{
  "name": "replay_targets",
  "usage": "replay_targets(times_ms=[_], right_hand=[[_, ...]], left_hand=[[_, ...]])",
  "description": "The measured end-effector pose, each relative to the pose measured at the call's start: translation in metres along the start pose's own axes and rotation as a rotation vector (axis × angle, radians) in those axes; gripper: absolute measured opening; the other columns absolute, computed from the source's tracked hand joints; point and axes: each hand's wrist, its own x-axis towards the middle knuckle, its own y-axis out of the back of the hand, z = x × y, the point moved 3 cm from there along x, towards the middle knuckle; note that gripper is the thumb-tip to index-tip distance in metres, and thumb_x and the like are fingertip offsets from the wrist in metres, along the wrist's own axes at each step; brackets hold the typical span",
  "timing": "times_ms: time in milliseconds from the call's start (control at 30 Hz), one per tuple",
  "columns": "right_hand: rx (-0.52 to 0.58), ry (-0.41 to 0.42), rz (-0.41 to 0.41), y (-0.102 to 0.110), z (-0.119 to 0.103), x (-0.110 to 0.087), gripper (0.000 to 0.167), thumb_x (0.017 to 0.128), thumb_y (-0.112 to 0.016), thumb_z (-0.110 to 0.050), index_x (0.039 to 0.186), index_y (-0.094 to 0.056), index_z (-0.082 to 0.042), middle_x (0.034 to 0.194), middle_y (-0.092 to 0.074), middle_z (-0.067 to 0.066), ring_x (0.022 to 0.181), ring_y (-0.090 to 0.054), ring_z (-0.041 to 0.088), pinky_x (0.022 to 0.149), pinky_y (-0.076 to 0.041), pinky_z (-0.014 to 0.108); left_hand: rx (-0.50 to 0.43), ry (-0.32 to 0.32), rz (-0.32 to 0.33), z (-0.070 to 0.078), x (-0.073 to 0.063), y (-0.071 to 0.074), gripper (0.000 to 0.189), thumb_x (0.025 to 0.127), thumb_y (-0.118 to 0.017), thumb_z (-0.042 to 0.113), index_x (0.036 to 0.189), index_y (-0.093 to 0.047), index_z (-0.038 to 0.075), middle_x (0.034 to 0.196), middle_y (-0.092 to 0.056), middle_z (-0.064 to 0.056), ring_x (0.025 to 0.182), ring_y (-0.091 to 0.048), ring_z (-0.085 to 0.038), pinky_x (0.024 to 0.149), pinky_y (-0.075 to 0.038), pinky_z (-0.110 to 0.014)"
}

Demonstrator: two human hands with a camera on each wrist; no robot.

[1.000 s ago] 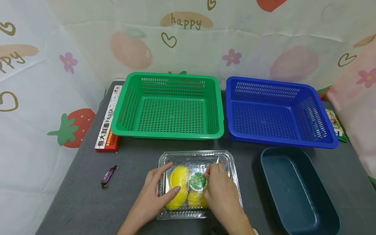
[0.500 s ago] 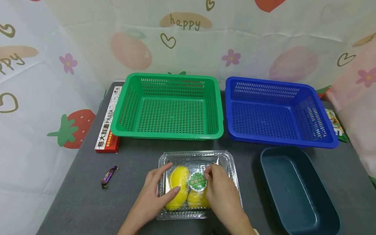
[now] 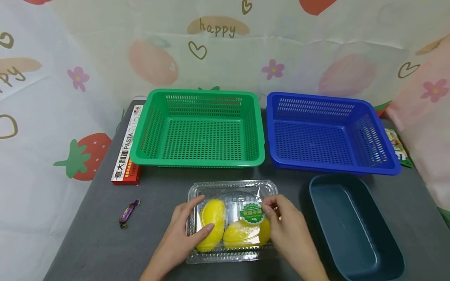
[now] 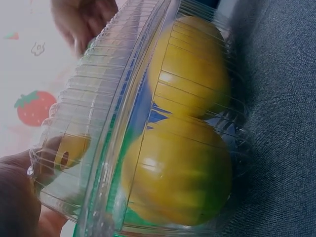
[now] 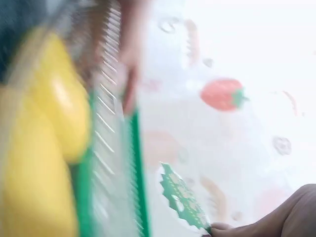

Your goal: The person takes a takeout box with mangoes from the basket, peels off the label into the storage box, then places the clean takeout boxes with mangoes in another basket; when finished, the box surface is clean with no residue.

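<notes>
A clear plastic clamshell box (image 3: pixel 232 255) lies in front of me with two yellow mangoes (image 3: pixel 212 224) inside. My left hand (image 3: pixel 179 232) rests on the lid's left side, thumb and forefinger spread apart. At the upper right of the lid, my right hand (image 3: pixel 291 228) pinches the edge of a round green-and-white sticker (image 3: pixel 251 213). In the right wrist view the sticker (image 5: pixel 181 197) stands free of the plastic, its scalloped edge showing. Through the box wall, the left wrist view shows the mangoes (image 4: pixel 177 170) closely.
A green basket (image 3: pixel 197 162) and a blue basket (image 3: pixel 334 168) stand at the back. To the right is a dark teal bin (image 3: pixel 351 226). A pasta box (image 3: pixel 126 156) and a purple wrapped candy (image 3: pixel 129 214) lie at the left. A green packet (image 3: pixel 399 148) sits behind the blue basket's right side.
My right hand has moved right, and the sticker has come off the lid with it, uncovering more of the right mango. My left hand has stayed in place on the box.
</notes>
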Motion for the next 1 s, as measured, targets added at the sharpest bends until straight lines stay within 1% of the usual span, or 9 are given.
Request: replay_targets(times_ms=[100,200,333,433,533,600,667,867,1000], right_hand=[[-0.077,-0.026,0.056,0.032,0.016,-0.003,0.005,0.097,-0.056,-0.011,0.099,-0.06,-0.009,0.086,-0.06,0.003,0.07,-0.051,0.012,0.057,-0.042,0.025],[-0.176,-0.084,0.076,0.065,0.041,-0.004,0.013,0.1,-0.051,-0.017,0.104,-0.058,-0.007,0.086,-0.06,0.007,0.069,-0.05,0.015,0.055,-0.039,0.027],[-0.264,-0.17,-0.008,0.1,0.084,0.002,0.026,0.103,-0.042,-0.023,0.11,-0.054,-0.001,0.086,-0.059,0.01,0.067,-0.049,0.018,0.054,-0.038,0.029],[-0.291,-0.184,-0.101,0.115,0.12,0.012,0.029,0.103,-0.041,-0.022,0.109,-0.053,0.003,0.088,-0.059,0.011,0.07,-0.05,0.019,0.056,-0.04,0.03],[-0.249,-0.208,-0.239,0.119,0.149,0.021,0.03,0.104,-0.04,-0.021,0.109,-0.054,0.005,0.095,-0.061,0.013,0.08,-0.053,0.022,0.063,-0.043,0.032],[-0.204,-0.232,-0.331,0.118,0.163,0.025,0.03,0.104,-0.041,-0.021,0.11,-0.055,0.004,0.1,-0.061,0.012,0.086,-0.054,0.022,0.068,-0.045,0.033],[-0.147,-0.241,-0.398,0.115,0.173,0.029,0.029,0.103,-0.041,-0.019,0.109,-0.057,0.005,0.1,-0.06,0.011,0.087,-0.053,0.022,0.069,-0.044,0.034],[-0.094,-0.254,-0.471,0.104,0.187,0.037,0.023,0.101,-0.043,-0.012,0.104,-0.058,0.006,0.097,-0.059,0.009,0.085,-0.051,0.021,0.069,-0.043,0.034],[-0.11,-0.263,-0.482,0.099,0.188,0.041,0.022,0.1,-0.044,-0.01,0.102,-0.059,0.006,0.094,-0.059,0.009,0.083,-0.05,0.02,0.068,-0.042,0.034]], left_hand=[[-0.012,-0.003,-0.001,-0.001,-0.001,0.001,0.068,0.08,-0.069,0.056,0.139,-0.037,0.048,0.146,-0.033,-0.011,0.127,-0.042,-0.036,0.091,-0.041,-0.065],[-0.018,-0.006,-0.001,-0.002,-0.002,0.0,0.068,0.08,-0.07,0.055,0.139,-0.037,0.048,0.145,-0.034,-0.011,0.127,-0.042,-0.036,0.09,-0.042,-0.065],[-0.022,0.002,0.002,-0.003,-0.004,-0.001,0.068,0.08,-0.07,0.055,0.139,-0.037,0.048,0.144,-0.035,-0.01,0.125,-0.043,-0.035,0.088,-0.044,-0.063],[-0.027,0.004,0.005,-0.004,-0.005,-0.001,0.068,0.08,-0.07,0.054,0.139,-0.037,0.048,0.144,-0.035,-0.01,0.124,-0.043,-0.034,0.087,-0.044,-0.062],[-0.027,-0.001,0.007,-0.004,-0.005,0.0,0.067,0.08,-0.07,0.055,0.138,-0.037,0.05,0.144,-0.035,-0.009,0.124,-0.043,-0.034,0.088,-0.043,-0.063],[-0.025,-0.006,0.01,-0.004,-0.005,0.001,0.067,0.08,-0.07,0.055,0.138,-0.037,0.05,0.143,-0.036,-0.009,0.123,-0.044,-0.034,0.088,-0.044,-0.062],[-0.025,-0.011,0.011,-0.004,-0.005,0.001,0.067,0.08,-0.069,0.056,0.138,-0.037,0.05,0.143,-0.036,-0.009,0.124,-0.044,-0.034,0.089,-0.043,-0.062],[-0.029,-0.02,0.003,-0.003,-0.004,0.001,0.067,0.081,-0.068,0.057,0.139,-0.036,0.05,0.142,-0.036,-0.009,0.126,-0.043,-0.034,0.09,-0.042,-0.063],[-0.027,-0.021,0.0,-0.002,-0.002,0.0,0.067,0.081,-0.068,0.057,0.139,-0.036,0.049,0.142,-0.036,-0.009,0.123,-0.045,-0.032,0.088,-0.044,-0.06]])
